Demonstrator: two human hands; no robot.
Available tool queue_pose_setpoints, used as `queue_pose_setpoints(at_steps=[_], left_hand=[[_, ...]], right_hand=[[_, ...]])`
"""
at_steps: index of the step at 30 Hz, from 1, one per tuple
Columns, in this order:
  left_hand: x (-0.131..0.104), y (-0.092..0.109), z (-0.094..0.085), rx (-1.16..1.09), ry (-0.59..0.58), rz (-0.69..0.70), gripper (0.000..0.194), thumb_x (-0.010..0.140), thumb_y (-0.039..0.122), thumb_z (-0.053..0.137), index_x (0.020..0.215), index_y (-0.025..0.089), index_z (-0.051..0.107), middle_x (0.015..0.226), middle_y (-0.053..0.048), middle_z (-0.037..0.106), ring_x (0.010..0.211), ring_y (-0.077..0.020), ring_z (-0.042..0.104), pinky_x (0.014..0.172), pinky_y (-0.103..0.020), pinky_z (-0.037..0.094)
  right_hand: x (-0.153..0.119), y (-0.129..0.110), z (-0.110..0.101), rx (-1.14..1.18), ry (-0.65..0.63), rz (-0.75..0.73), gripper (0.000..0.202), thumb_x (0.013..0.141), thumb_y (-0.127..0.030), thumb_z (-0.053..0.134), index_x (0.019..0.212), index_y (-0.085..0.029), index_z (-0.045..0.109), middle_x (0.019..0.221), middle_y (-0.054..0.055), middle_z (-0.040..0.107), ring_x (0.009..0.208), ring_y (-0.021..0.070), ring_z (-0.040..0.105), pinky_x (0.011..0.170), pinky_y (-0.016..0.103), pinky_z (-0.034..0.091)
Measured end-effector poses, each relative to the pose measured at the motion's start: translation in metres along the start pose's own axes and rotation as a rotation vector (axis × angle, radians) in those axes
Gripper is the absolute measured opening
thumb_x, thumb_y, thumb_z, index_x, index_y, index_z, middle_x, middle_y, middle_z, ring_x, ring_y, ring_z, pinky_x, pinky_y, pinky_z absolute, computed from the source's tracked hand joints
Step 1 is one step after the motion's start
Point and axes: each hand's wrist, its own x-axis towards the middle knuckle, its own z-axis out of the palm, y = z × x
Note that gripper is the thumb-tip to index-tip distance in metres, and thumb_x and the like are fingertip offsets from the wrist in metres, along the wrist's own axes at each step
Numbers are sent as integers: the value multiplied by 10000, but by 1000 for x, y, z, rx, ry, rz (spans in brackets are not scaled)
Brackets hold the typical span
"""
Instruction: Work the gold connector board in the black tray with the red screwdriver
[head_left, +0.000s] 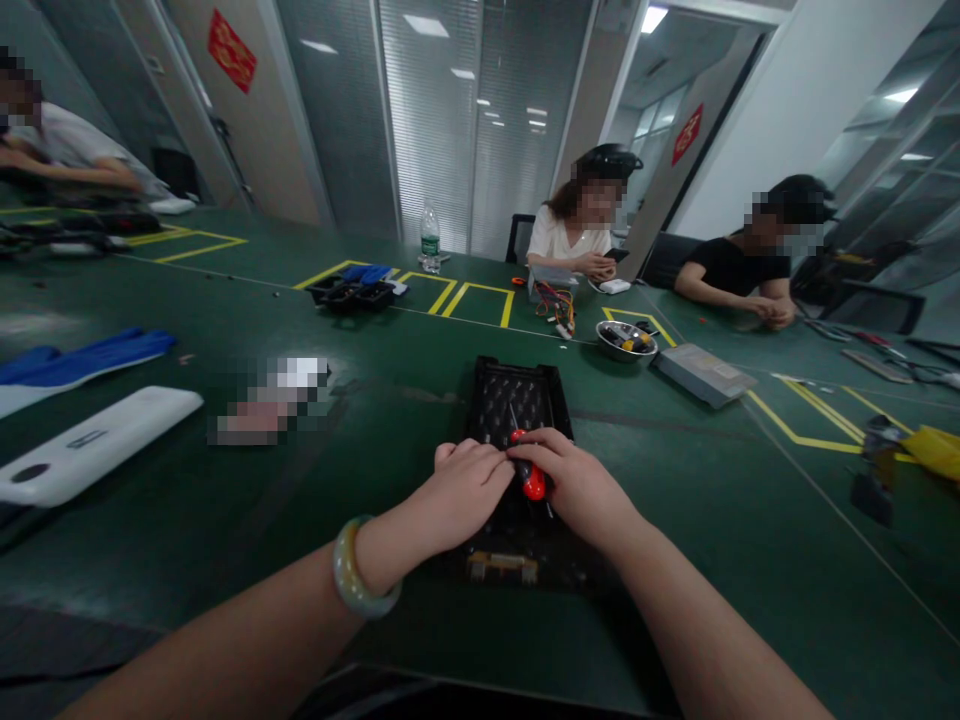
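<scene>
Beyond black tray [520, 400], metal bowl [625, 341], wires [556, 305]

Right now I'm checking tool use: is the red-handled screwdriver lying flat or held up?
Held up, tilted: the red-handled screwdriver leans over the black tray, gripped by the right hand, the left hand alongside.

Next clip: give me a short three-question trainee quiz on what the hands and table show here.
1. True or false: both hands rest on the black tray.
2. Which hand grips the red-handled screwdriver? A left, B right.
3. Fill in: the left hand's wrist wears a pale green ____.

Key: 1 true. 2 B. 3 bracelet. The metal bowl stands apart, farther across the green table.
</scene>
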Motion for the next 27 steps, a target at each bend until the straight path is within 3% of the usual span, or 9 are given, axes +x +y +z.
queue_pose_setpoints(at_steps=[8,14,18,21,24,27], left_hand=[[5,-8,7,-17,128,-73,425,1057,309,310,984,238,723,1158,-43,640,1130,-264,499,948,-475,340],[13,-17,3,-88,199,-148,380,1028,322,365,955,295,736,1179,-5,667,1141,-252,524,963,-477,339],[19,-26,-5,-206,328,-252,313,997,314,403,1072,338,706,1229,17,665,1205,-249,521,1019,-485,340],[25,-38,-7,-266,440,-344,324,985,356,417,1204,335,655,1327,-3,637,1284,-266,492,1090,-507,323],[33,-55,-5,-326,500,-469,371,970,367,421,1281,362,624,1369,0,627,1324,-269,486,1146,-507,305],[42,-73,0,-355,502,-544,407,971,376,394,1316,352,608,1371,-6,636,1321,-277,508,1157,-527,312]], right_hand=[[2,-1,-2,84,-106,39,513,886,-60,446,1307,-274,649,1408,44,584,1208,195,647,1099,389,513],[2,-4,-7,107,-76,52,537,892,-61,434,1330,-307,624,1351,-20,661,1235,135,629,1132,310,467],[2,1,-12,53,96,244,444,933,-186,469,1349,-277,591,1301,28,662,1156,173,645,1065,352,498],[1,11,-12,0,213,450,491,955,-312,476,1433,-200,489,1296,116,629,1091,227,657,997,409,523],[-1,20,-6,-24,189,589,630,959,-448,481,1479,-101,405,1295,198,635,1098,298,672,976,465,520],[-3,26,1,-20,76,636,593,979,-502,426,1401,-91,493,1219,205,697,1076,318,701,915,437,536]])
